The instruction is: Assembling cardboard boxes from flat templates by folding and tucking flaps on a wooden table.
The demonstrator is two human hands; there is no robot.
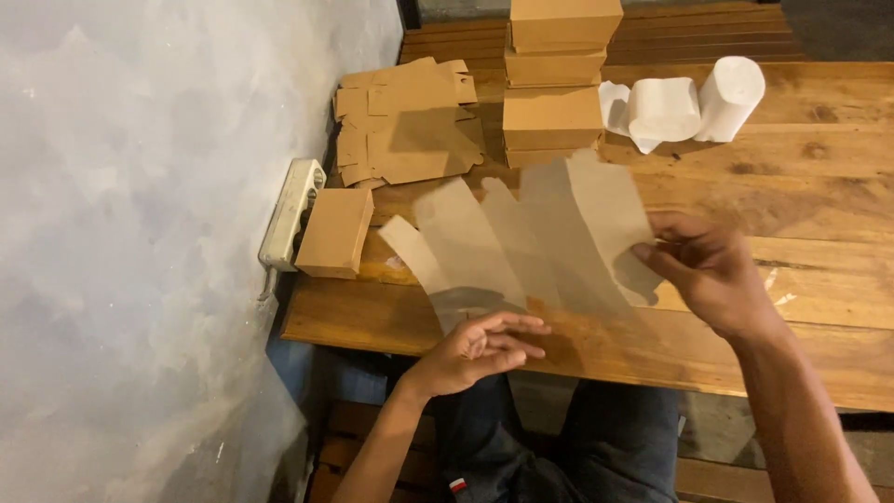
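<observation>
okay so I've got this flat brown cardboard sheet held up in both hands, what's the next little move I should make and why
Probably bring the left hand up to pinch the sheet's near end. Only the right hand grips it, at one edge, so the sheet looks blurred and floppy above the table, while the left hand sits open beneath it. A second grip should steady it for folding like the small box nearby.

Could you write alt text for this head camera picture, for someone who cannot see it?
A person's right hand holds a blurred flat brown cardboard sheet over a wooden table, left hand open below. A stack of brown boxes stands behind.
</observation>
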